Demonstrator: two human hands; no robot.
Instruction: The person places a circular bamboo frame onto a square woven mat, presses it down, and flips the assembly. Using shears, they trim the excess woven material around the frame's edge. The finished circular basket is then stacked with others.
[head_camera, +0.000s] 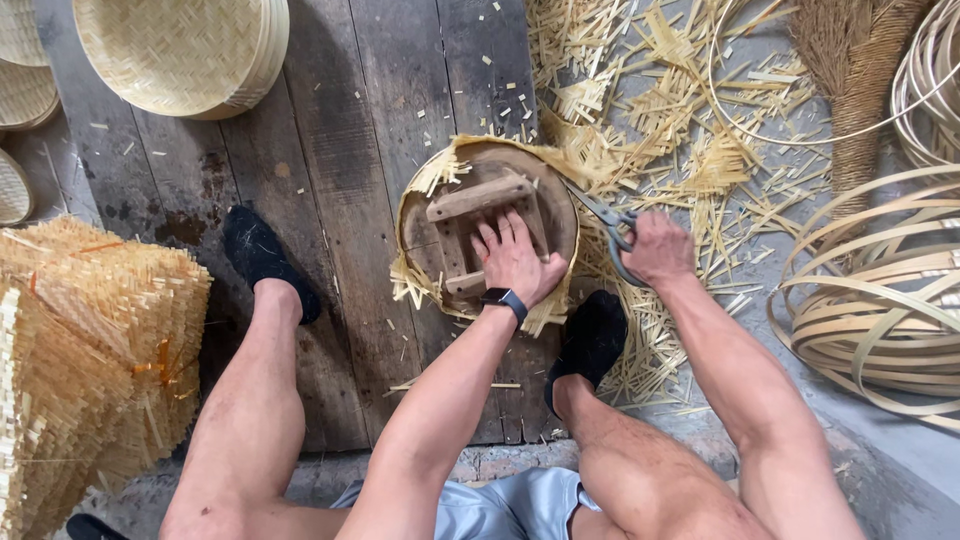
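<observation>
Head view: scissors (607, 228) blades half-hidden

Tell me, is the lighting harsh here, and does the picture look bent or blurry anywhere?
Head view: soft, even daylight, no glare, only faint shadows under the legs. The wide lens curves the edges, so the bamboo strip coils bow outward. Left hand, round wooden mould and scissors in the right hand look sharp.

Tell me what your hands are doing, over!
Left hand flat on round wooden form. Right hand gripping scissors, blades at woven mat's edge. Nothing blocking the blades.
</observation>
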